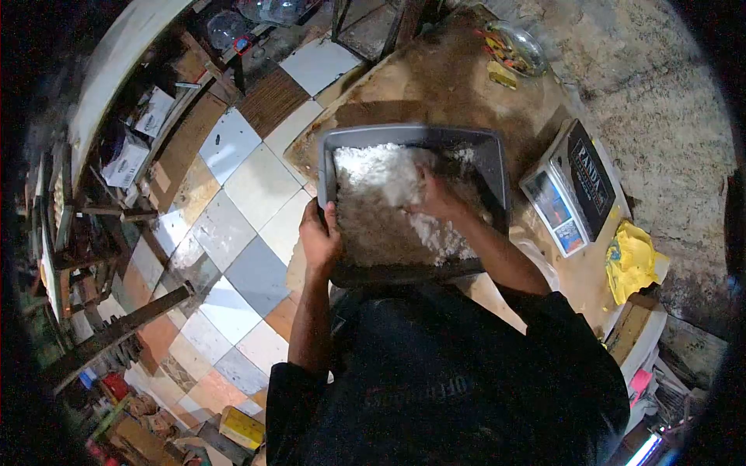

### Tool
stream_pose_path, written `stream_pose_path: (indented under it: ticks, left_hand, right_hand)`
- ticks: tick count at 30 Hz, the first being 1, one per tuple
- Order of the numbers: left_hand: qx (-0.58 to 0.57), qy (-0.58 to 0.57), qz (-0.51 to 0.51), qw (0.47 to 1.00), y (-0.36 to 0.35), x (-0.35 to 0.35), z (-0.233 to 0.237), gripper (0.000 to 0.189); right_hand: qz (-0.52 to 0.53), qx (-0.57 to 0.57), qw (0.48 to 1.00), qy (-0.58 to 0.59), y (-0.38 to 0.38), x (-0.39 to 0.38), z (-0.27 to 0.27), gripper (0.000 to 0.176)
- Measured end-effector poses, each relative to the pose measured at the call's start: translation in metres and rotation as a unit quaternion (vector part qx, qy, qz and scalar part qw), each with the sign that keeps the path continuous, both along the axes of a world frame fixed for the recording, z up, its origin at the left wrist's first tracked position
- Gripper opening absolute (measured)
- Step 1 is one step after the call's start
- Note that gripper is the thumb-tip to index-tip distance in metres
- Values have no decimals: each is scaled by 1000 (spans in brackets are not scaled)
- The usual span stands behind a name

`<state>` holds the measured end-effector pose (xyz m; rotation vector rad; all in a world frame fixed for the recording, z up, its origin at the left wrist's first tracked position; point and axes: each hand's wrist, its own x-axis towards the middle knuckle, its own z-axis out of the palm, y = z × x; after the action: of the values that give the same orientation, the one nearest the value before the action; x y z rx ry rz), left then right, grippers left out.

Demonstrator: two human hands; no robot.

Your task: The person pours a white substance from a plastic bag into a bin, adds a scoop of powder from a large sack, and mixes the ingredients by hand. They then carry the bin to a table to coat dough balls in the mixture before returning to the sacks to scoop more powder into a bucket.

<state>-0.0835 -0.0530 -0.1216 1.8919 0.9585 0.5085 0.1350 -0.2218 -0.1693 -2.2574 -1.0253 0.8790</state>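
Observation:
A grey rectangular plastic tub (497, 147) stands at the table's edge in front of me. Inside it, a loose white, clumpy material (369, 167) is heaped at the far left, with more at the right, over a brownish layer (369, 233). My left hand (320, 237) is closed on the tub's left wall, thumb over the rim. Down in the tub, my right hand (439, 198) has its fingers curled around some of the white material; the fingertips are blurred and partly hidden.
A scale-like device (556, 206) with a display and a black "PANDA" panel stands to the right, beside a crumpled yellow bag (633, 260). A clear round container (517, 50) sits at the table's far end. Tiled floor (241, 233) lies left, with cluttered shelving (128, 159) beyond.

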Motion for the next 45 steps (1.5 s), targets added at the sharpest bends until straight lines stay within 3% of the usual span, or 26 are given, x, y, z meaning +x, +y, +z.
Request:
stream_pose_path:
  ticks: [2,5,8,11,12,13,15,16,18,20,21,24,26,28,30,31,32,33,35,36,37,38,40,41,44,45]
  left_hand:
    - [27,-15,4,1000,1,-2,-5,31]
    - [33,-24,1,999,2,-1,-6,31]
    - [50,-50,5,997,3,-1,-17,29]
    - [35,-17,11,999,2,1,-8,28]
    - [35,-17,12,999,0,0,-7,28]
    - [25,-30,13,999,0,0,-5,28]
    - [18,-42,17,999,2,-2,-6,27]
    - [29,-32,12,999,3,-2,-10,28]
    - [41,-21,6,999,4,-2,-11,28]
    - [30,-3,6,1000,3,-1,-9,28]
    - [28,-2,8,1000,4,0,-11,28]
    - [17,-15,1,1000,3,-3,-15,28]
    - [19,-22,8,1000,4,-3,-18,28]
    - [30,-19,3,999,4,-2,-11,28]
    - [39,-16,-2,999,6,-2,-12,29]
    - [38,-16,1,999,6,-1,-15,29]
    - [37,-17,3,999,7,0,-18,29]
    - [36,-17,4,999,8,2,-15,29]
    - [35,-9,-4,999,9,5,-9,29]
    - [36,-9,-5,999,8,6,-9,29]
    - [31,-32,-4,999,7,6,-8,29]
    - [27,-52,-4,998,8,4,-6,30]
    - [51,-43,-4,998,10,2,-23,30]
    - [70,-35,-2,997,11,4,-20,31]
    - [15,-19,-2,1000,9,6,-10,32]
    - [15,-18,-1,1000,9,7,-10,32]
  right_hand:
    - [25,-27,999,12,-9,7,9,105]
    - [203,-151,967,-31,-19,41,6,98]
    - [135,-63,987,-56,-14,74,-37,92]
    - [45,307,935,174,25,21,-17,85]
    - [45,307,934,174,21,12,-13,85]
    - [128,131,975,123,23,7,-7,82]
    - [229,-155,957,84,32,7,29,66]
    - [231,-152,957,83,34,14,24,66]
    - [422,-125,872,-215,36,44,-6,60]
    - [392,-73,903,-157,44,61,-25,72]
    - [271,95,957,50,51,51,-16,77]
    - [152,117,963,189,72,5,24,90]
    - [347,-36,936,42,78,-7,27,80]
    - [416,-22,909,9,76,13,-21,67]
    - [451,-144,878,-69,83,26,3,54]
    - [453,-87,875,-146,89,33,-3,70]
    - [453,-88,875,-144,94,33,-20,70]
    - [370,98,914,-134,102,28,-30,80]
    - [273,246,923,-114,110,7,-44,99]
    - [276,214,931,-108,113,-14,-37,108]
    - [314,95,939,99,121,-17,-4,94]
    - [314,98,939,99,121,-16,8,94]
    - [485,-20,866,116,111,-6,20,77]
    - [496,-35,867,-10,107,-7,18,67]
    - [339,63,931,-120,127,10,19,72]
    - [198,178,964,8,128,2,3,80]
